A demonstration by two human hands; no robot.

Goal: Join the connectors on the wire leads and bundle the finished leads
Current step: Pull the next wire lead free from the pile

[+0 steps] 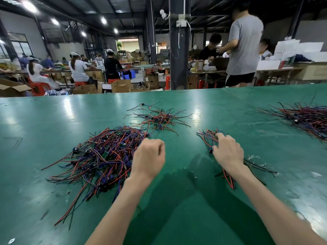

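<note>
A big pile of red, black and blue wire leads (100, 156) with small green boards lies on the green table (185, 200) at the left. My left hand (150, 158) hovers at the pile's right edge, fingers curled, with nothing visible in it. My right hand (227, 152) lies on a small bundle of leads (208, 138) at the right, fingers curled over the wires, a small blue connector (210, 150) at my thumb. The bundle's tails stick out behind my wrist.
A smaller loose pile of leads (159, 118) lies farther back in the middle. Another heap of wires (307, 119) sits at the far right edge. Beyond the table's far edge stand people at other benches, cardboard boxes and a dark pillar (179, 50).
</note>
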